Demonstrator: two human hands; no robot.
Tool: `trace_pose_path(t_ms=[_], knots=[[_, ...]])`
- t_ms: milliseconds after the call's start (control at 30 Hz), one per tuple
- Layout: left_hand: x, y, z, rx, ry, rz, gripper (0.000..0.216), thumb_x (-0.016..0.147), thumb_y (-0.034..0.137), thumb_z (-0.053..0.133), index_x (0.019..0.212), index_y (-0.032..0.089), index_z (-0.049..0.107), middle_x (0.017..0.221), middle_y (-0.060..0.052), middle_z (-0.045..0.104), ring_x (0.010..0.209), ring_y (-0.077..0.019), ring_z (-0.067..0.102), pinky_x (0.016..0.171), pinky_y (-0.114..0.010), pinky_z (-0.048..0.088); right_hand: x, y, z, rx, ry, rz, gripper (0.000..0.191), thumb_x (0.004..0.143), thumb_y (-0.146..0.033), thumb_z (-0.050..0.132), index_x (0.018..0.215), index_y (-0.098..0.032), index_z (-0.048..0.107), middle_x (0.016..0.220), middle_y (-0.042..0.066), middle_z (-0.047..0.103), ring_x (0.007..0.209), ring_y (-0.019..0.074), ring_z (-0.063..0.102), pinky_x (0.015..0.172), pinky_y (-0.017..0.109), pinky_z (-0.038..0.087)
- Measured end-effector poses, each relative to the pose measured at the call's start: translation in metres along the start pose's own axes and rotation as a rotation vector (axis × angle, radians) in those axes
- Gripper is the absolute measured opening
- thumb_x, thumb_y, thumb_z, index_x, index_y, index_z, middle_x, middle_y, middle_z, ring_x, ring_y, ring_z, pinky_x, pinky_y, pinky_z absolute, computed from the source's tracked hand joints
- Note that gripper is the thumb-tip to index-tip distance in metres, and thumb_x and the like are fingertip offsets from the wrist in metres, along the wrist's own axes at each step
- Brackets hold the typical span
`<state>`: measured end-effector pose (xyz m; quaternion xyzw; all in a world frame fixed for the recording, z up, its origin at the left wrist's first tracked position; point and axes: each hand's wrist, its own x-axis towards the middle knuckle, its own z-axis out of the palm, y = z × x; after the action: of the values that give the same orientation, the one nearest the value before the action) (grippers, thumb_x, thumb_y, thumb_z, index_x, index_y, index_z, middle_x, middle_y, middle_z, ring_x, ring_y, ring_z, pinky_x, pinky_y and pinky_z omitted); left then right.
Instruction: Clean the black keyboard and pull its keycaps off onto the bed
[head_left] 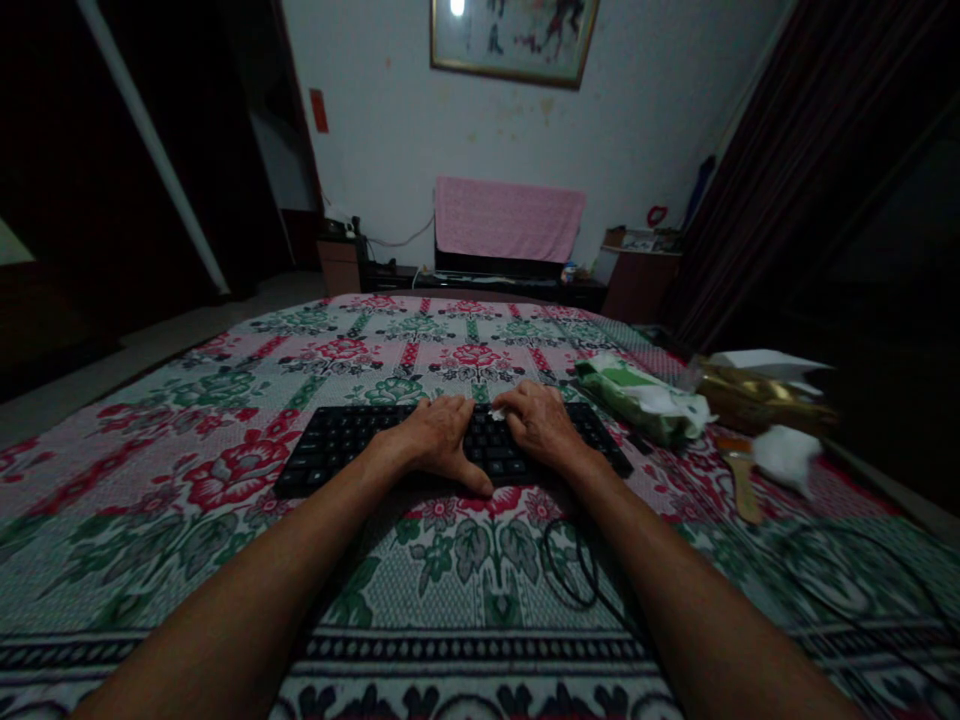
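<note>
A black keyboard [337,445] lies across a bed covered by a floral red and green spread [225,420]. My left hand [439,440] rests on the middle of the keys, fingers curled down and thumb stretched toward me. My right hand [536,420] sits just right of it, fingers bent and pinching a small white wipe or cloth [497,411] against the keys. The two hands almost touch.
A green and white wipes pack [641,395] lies right of the keyboard. Further right are a gold wrapper [750,395], a white wad [784,455] and a wooden-handled brush [742,485]. A black cable [570,565] loops near my right forearm. A pink-covered TV stands at the far wall.
</note>
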<state>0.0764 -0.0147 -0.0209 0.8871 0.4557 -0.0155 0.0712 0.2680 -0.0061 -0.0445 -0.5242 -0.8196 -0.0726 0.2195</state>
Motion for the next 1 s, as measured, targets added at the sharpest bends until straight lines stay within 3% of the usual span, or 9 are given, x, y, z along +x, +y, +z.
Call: trace_pose_path(t_ms=[200,433,667,900,1000], knots=[[-0.0008,0.0007,-0.0009,-0.004,-0.009,-0.009,0.118,0.041,0.083,0.051,0.134,0.016,0.026,0.141,-0.016,0.031,0.127,-0.0347,0.029,0.106,-0.051,0.020,-0.0021,0.0006,-0.0032,-0.062,0.003,0.065,0.027,0.080,-0.017,0.044,0.097,-0.024,0.065,0.087,0.006,0.056,0.085,0.0200,0.049,0.079,0.034,0.031],[0.0001,0.0002,-0.0004,0.003,-0.018,-0.006,0.118,0.042,0.083,0.051,0.135,0.016,0.024,0.141,-0.016,0.031,0.127,-0.0344,0.029,0.107,-0.051,0.019,-0.0019,-0.0036,0.0006,-0.005,0.025,-0.037,0.026,0.081,-0.019,0.046,0.099,-0.025,0.063,0.087,0.004,0.057,0.086,0.0183,0.049,0.081,0.032,0.031],[-0.0008,-0.0002,0.0002,-0.016,-0.018,-0.009,0.119,0.041,0.083,0.051,0.136,0.017,0.023,0.143,-0.017,0.027,0.129,-0.0348,0.026,0.106,-0.052,0.017,-0.0033,-0.0028,-0.0033,-0.049,0.019,0.034,0.023,0.078,-0.019,0.047,0.092,-0.022,0.066,0.083,0.005,0.056,0.082,0.0190,0.049,0.079,0.033,0.031],[-0.0010,0.0008,-0.0001,-0.014,-0.020,-0.011,0.116,0.043,0.081,0.053,0.136,0.018,0.024,0.142,-0.016,0.029,0.129,-0.0348,0.027,0.106,-0.050,0.017,-0.0027,-0.0041,-0.0005,0.011,0.035,-0.077,0.024,0.078,-0.018,0.048,0.094,-0.024,0.065,0.083,0.004,0.055,0.084,0.0183,0.048,0.080,0.032,0.031],[-0.0007,0.0004,0.0002,-0.011,-0.021,-0.017,0.117,0.043,0.081,0.053,0.136,0.017,0.023,0.143,-0.017,0.028,0.129,-0.0351,0.026,0.106,-0.050,0.017,-0.0037,-0.0021,-0.0015,-0.021,0.022,-0.049,0.023,0.078,-0.019,0.048,0.092,-0.023,0.066,0.082,0.004,0.055,0.082,0.0185,0.048,0.080,0.033,0.031]])
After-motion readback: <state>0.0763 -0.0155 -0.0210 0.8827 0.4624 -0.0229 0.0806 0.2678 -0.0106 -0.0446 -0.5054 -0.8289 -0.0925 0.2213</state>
